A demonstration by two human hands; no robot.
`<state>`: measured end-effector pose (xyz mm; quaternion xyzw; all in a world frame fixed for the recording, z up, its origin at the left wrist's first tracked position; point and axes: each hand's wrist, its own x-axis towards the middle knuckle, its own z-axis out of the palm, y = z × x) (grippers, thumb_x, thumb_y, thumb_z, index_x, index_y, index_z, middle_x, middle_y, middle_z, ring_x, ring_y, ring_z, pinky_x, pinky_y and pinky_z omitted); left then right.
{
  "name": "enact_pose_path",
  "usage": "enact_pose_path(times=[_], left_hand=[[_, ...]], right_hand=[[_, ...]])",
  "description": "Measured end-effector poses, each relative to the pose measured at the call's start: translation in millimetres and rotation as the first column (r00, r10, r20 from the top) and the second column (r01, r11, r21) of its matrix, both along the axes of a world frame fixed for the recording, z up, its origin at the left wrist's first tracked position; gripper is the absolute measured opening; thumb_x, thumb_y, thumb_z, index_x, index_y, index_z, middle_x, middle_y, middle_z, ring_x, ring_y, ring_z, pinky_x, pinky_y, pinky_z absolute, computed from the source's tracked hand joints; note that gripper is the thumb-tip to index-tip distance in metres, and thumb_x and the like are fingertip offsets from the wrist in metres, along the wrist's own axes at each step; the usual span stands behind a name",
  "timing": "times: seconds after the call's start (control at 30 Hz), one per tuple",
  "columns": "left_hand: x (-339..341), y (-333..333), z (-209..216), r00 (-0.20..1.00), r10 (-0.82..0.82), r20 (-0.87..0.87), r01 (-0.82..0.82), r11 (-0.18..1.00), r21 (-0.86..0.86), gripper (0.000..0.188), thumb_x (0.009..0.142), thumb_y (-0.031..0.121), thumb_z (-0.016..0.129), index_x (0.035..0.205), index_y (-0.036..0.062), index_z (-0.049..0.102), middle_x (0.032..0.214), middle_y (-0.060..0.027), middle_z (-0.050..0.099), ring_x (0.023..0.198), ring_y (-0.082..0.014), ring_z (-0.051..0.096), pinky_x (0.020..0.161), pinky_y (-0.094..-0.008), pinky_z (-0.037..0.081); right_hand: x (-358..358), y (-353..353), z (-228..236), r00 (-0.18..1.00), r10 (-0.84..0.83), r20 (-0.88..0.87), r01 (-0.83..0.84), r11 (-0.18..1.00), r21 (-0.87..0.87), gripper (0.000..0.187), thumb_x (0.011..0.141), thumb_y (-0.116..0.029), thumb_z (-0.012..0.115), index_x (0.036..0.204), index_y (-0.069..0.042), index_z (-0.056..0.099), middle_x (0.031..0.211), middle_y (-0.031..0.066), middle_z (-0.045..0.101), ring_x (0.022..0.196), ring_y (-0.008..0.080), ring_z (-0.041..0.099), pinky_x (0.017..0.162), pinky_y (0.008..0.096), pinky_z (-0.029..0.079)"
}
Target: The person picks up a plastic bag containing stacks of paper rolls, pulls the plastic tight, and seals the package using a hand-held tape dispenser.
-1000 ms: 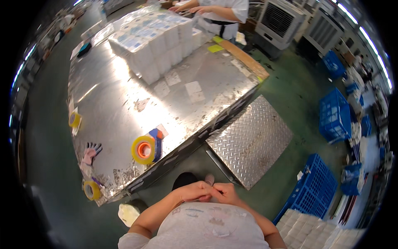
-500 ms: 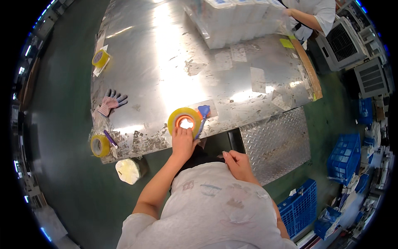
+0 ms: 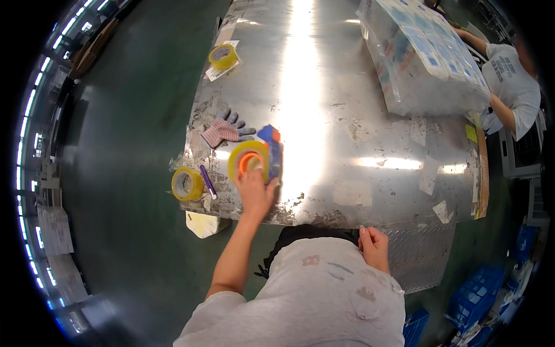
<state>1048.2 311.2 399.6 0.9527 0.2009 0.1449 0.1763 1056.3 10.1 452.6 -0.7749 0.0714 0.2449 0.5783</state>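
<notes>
My left hand (image 3: 255, 195) grips a tape dispenser (image 3: 274, 151) with a blue body, an orange hub and a large roll of clear yellowish tape. It is at the left part of the metal table, and my fingers reach into the hub. Just beyond it lies a striped pink and grey work glove (image 3: 221, 132). A purple pen-like tool (image 3: 208, 182) and a loose roll of yellow tape (image 3: 187, 184) are to the left of this hand. My right hand (image 3: 374, 246) is closed by the table's front edge, fingertips pinched; anything between them is too small to make out.
The worn metal table (image 3: 338, 139) spreads ahead. Another yellow tape roll (image 3: 223, 56) sits at its far left edge. At the far right, a co-worker (image 3: 509, 81) touches a large plastic-wrapped bundle (image 3: 428, 63). Below the left corner stands a pale block (image 3: 203, 224); blue crates (image 3: 477, 295) are at lower right.
My left hand has carried the tape dispenser leftward across the table, close to the glove. My right hand stays closed near the front edge. The whole view has turned, shifting the table rightward.
</notes>
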Motion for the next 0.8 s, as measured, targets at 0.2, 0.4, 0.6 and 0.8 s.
enact_pose_path(times=[0.2,0.4,0.6,0.8], left_hand=[[20.9,78.5,-33.0,0.983,0.182,0.003,-0.180,0.974,0.139,0.045,0.074,0.029,0.069,0.100,-0.0040,0.054,0.097,-0.0190,0.058,0.098,-0.0323,0.050,0.098,-0.0478,0.025],[22.3,85.2,-43.9,0.979,0.146,-0.143,-0.146,0.989,0.010,0.057,0.074,0.037,0.068,0.111,-0.0029,0.049,0.106,-0.0186,0.055,0.106,-0.0322,0.047,0.098,-0.0452,0.025],[-37.7,112.1,-36.1,0.887,0.448,0.110,-0.452,0.892,0.005,0.053,0.081,0.033,0.061,0.121,0.0020,0.044,0.116,-0.0163,0.051,0.112,-0.0317,0.043,0.098,-0.0462,0.024],[-81.9,142.1,-66.7,0.714,0.691,-0.110,-0.646,0.711,0.279,0.060,0.078,0.035,0.062,0.122,-0.0006,0.042,0.117,-0.0169,0.050,0.112,-0.0311,0.044,0.098,-0.0491,0.024]], right_hand=[[14.8,16.1,-4.9,0.995,0.097,-0.030,-0.097,0.995,-0.014,0.036,0.089,-0.023,0.055,0.061,-0.001,0.050,0.051,-0.0029,0.045,0.048,0.0039,0.037,0.045,0.0231,0.030],[15.7,19.9,-6.0,0.995,0.093,-0.042,-0.093,0.996,-0.001,0.036,0.089,-0.022,0.056,0.060,-0.002,0.051,0.051,-0.0015,0.046,0.047,0.0050,0.039,0.044,0.0232,0.030],[14.0,16.9,-10.4,0.993,0.098,-0.060,-0.100,0.995,-0.031,0.035,0.089,-0.021,0.056,0.060,-0.003,0.049,0.052,-0.0014,0.046,0.047,0.0054,0.038,0.044,0.0236,0.030],[15.1,13.9,-10.5,0.987,0.156,-0.044,-0.158,0.985,-0.062,0.034,0.089,-0.022,0.056,0.063,-0.001,0.052,0.052,-0.0014,0.047,0.050,0.0051,0.040,0.046,0.0240,0.032]])
